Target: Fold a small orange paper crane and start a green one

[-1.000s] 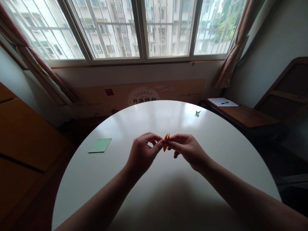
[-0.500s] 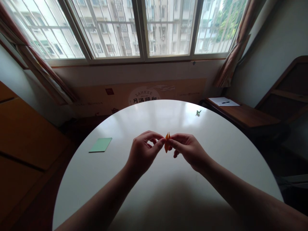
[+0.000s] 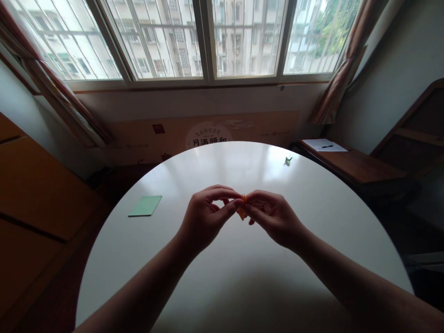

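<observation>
Left hand (image 3: 204,212): sliding its fingertips further over the orange folded paper (image 3: 243,215), so the upper points are mostly hiding now
Right hand (image 3: 274,215): pinching the same piece from the right
Both grips: closing just at thumb and fingertips, palms curling loosely
Orange folded paper: sitting between the hands above the white round table (image 3: 208,286), guessing some tiny detail's getting worked
Green paper square (image 3: 145,206): lying left, untouched
</observation>
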A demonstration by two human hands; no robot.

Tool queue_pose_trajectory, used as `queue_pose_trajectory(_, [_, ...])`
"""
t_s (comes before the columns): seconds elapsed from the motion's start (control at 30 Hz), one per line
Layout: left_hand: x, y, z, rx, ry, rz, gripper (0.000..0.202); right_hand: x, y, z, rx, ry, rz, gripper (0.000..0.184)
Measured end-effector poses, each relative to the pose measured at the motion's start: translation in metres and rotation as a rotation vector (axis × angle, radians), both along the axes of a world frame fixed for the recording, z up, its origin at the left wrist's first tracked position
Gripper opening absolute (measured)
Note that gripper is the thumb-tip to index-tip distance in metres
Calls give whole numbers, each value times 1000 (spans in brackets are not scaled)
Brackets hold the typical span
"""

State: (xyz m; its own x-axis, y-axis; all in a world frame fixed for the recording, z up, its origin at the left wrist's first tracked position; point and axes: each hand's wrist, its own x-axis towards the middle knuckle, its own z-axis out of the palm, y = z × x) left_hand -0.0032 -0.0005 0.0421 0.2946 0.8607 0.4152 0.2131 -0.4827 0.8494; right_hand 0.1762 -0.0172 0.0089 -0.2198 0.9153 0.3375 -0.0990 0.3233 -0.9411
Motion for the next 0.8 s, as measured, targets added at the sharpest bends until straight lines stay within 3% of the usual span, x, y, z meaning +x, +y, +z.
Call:
queue_pose_trajectory(0.57, [2,-2,-2,78,85,66,14,-1,-1,0,53,-59,-129,21])
queue_pose_trajectory(0.8, [2,-3,-4,89,53,57,10,-2,-1,2,47,-29,-100,19])
